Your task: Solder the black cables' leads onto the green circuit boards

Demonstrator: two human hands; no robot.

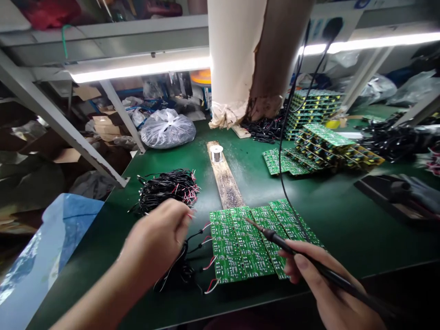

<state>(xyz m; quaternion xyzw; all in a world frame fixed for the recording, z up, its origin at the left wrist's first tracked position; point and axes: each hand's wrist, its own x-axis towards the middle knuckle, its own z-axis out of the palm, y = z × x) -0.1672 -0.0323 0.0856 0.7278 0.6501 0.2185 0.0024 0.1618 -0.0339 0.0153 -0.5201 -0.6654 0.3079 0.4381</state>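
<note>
My left hand (154,240) pinches a thin black wire with a red-and-white stripped end, just above a loose bundle of black wires (168,190). My right hand (309,270) is shut around a black soldering iron (292,250), whose tip hangs just over the green circuit boards (244,245). These boards lie flat in a joined panel on the green bench mat (343,229). Several short black wires (202,247) with red and white leads run from the panel's near left edge.
A narrow wooden strip (223,176) carries a spool of solder wire (216,154). Stacked green boards (330,146) and tangled black wires (388,137) stand at the back right. A wrapped pillar (254,59), a plastic bag (167,128) and a lit lamp (137,68) rise beyond the bench.
</note>
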